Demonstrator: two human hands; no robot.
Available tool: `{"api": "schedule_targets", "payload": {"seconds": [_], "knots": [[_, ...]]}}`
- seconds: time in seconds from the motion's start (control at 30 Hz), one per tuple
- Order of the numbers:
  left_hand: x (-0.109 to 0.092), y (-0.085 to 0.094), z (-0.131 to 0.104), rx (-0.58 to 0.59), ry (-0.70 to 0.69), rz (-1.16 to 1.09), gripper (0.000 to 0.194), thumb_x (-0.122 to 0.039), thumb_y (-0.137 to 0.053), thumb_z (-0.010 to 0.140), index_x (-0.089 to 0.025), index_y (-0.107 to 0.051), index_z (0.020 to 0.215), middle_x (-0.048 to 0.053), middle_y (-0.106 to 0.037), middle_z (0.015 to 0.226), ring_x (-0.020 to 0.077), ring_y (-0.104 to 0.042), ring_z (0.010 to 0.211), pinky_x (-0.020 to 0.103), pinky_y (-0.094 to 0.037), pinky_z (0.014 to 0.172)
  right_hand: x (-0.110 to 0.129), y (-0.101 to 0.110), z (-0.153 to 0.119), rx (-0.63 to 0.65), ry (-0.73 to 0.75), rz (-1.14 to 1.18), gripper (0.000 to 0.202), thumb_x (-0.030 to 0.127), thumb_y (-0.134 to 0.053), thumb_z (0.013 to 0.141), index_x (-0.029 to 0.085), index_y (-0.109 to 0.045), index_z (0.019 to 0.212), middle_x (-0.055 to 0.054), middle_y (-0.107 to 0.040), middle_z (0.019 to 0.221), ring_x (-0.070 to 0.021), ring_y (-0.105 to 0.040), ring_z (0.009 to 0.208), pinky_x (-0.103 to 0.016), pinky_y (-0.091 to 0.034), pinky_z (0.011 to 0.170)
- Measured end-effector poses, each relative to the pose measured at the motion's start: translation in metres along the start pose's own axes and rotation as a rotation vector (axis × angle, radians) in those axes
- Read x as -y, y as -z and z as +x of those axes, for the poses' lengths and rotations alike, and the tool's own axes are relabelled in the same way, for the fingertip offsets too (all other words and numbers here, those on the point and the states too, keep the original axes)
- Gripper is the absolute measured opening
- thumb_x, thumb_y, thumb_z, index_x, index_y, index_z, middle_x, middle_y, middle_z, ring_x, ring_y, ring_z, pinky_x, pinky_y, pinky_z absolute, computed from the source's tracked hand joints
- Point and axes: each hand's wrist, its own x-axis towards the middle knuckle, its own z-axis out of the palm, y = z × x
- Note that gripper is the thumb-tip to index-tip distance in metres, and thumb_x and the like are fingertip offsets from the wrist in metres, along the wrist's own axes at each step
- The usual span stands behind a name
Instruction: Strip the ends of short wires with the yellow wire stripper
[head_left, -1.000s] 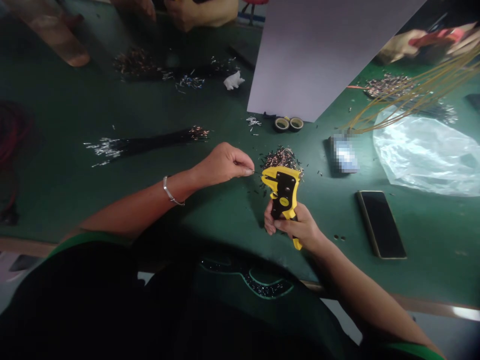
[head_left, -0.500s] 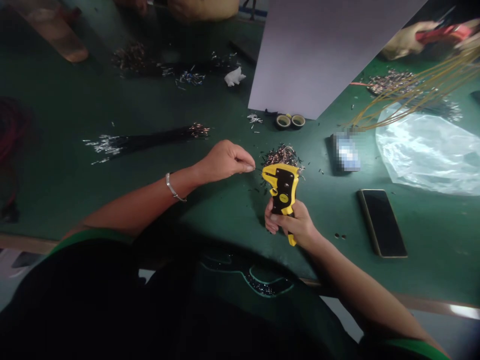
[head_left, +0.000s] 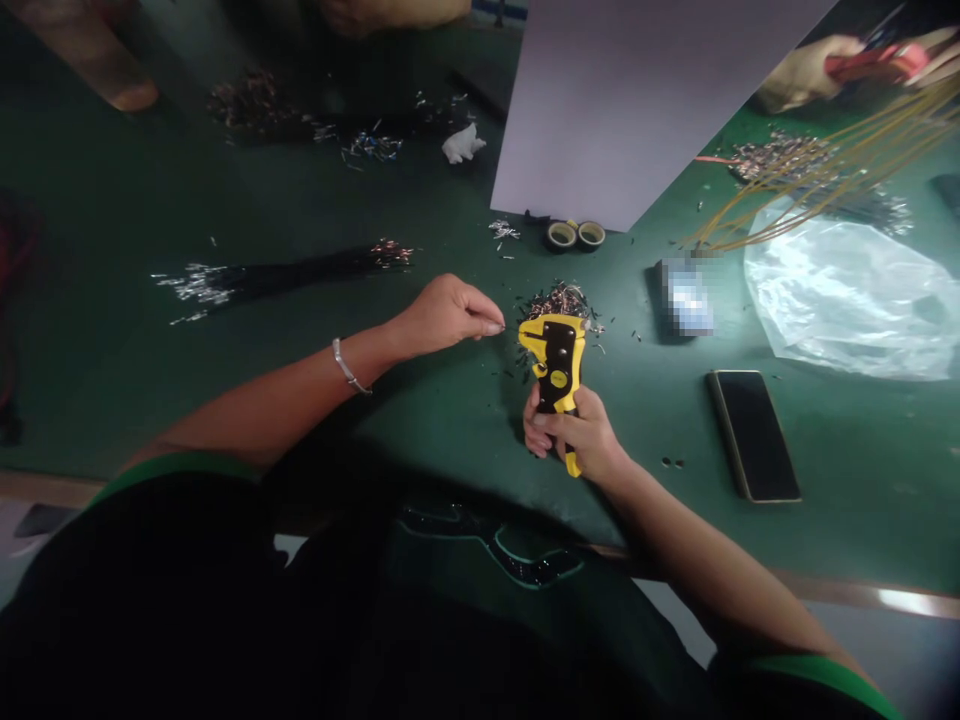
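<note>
My right hand [head_left: 574, 432] is wrapped round the handle of a yellow and black wire stripper [head_left: 556, 365], held upright with its jaws facing left. My left hand [head_left: 454, 316] is closed in a pinch just left of those jaws. A thin dark wire [head_left: 511, 329] runs from its fingertips to the jaws; how far it reaches in is hard to see. Behind the tool's head lies a heap of cut wire ends [head_left: 559, 298]. To the left, a bundle of black wires [head_left: 292, 277] rests on the green table, with silvery terminals at one end and copper at the other.
Two tape rolls [head_left: 576, 236] sit under a large grey panel [head_left: 637, 110]. On the right are a phone [head_left: 754, 435], a small blurred box [head_left: 686, 298], a clear plastic bag [head_left: 847, 290] and yellow wires [head_left: 817, 180]. A co-worker's hand [head_left: 806, 75] holds a red tool at the upper right.
The whole view has shifted slightly, so everything appears a little higher and further left. Both hands keep nearly the same pose, with the wire still between my left fingertips and the stripper.
</note>
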Motion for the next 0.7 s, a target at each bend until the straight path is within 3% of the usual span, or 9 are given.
{"api": "schedule_targets", "payload": {"seconds": [0.27, 0.47, 0.7], "knots": [[0.0023, -0.0045, 0.0021, -0.004, 0.026, -0.020, 0.011, -0.020, -0.071, 0.070, -0.014, -0.078, 0.076, 0.004, -0.070, 0.062, 0.0108, -0.060, 0.055, 0.022, -0.046, 0.057, -0.0001, -0.0016, 0.0014, -0.037, -0.019, 0.039, 0.023, 0.015, -0.069, 0.062, 0.019, -0.053, 0.078, 0.007, -0.052, 0.054, -0.0078, -0.043, 0.040, -0.025, -0.037, 0.037], [0.0060, -0.0065, 0.0027, -0.002, 0.039, -0.051, 0.011, -0.022, -0.071, 0.070, -0.015, -0.078, 0.075, 0.003, -0.068, 0.060, 0.0103, -0.058, 0.054, 0.023, -0.044, 0.055, -0.0015, -0.0008, 0.0019, -0.046, -0.009, 0.034, 0.022, 0.013, -0.066, 0.064, 0.020, -0.052, 0.079, 0.006, -0.054, 0.057, -0.0076, -0.043, 0.041, -0.025, -0.038, 0.037], [0.0056, -0.0064, 0.0027, 0.010, 0.068, -0.099, 0.011, -0.021, -0.071, 0.068, -0.014, -0.078, 0.075, 0.003, -0.067, 0.056, 0.0094, -0.056, 0.051, 0.021, -0.043, 0.052, -0.0070, -0.0011, 0.0023, -0.058, 0.036, 0.012, 0.020, 0.014, -0.067, 0.067, 0.020, -0.051, 0.078, 0.010, -0.048, 0.046, -0.0068, -0.038, 0.034, -0.021, -0.034, 0.032]]}}
